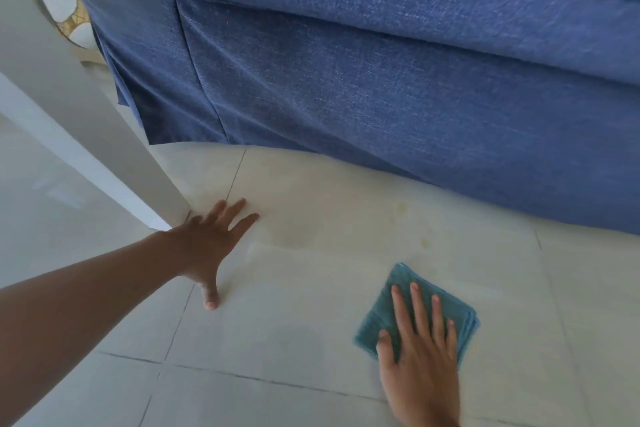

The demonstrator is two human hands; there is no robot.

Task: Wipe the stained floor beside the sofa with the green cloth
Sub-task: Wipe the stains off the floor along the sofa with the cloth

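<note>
A folded green-teal cloth lies flat on the pale tiled floor. My right hand presses down on it with the fingers spread. Faint yellowish stains mark the tiles just beyond the cloth, near the base of the blue sofa; a second small spot sits closer to the cloth. My left hand rests flat on the floor to the left, fingers apart, holding nothing.
The sofa's skirt hangs down to the floor across the top and right. A white wall or door frame runs diagonally at the left, ending right by my left hand. Grout lines cross the tiles.
</note>
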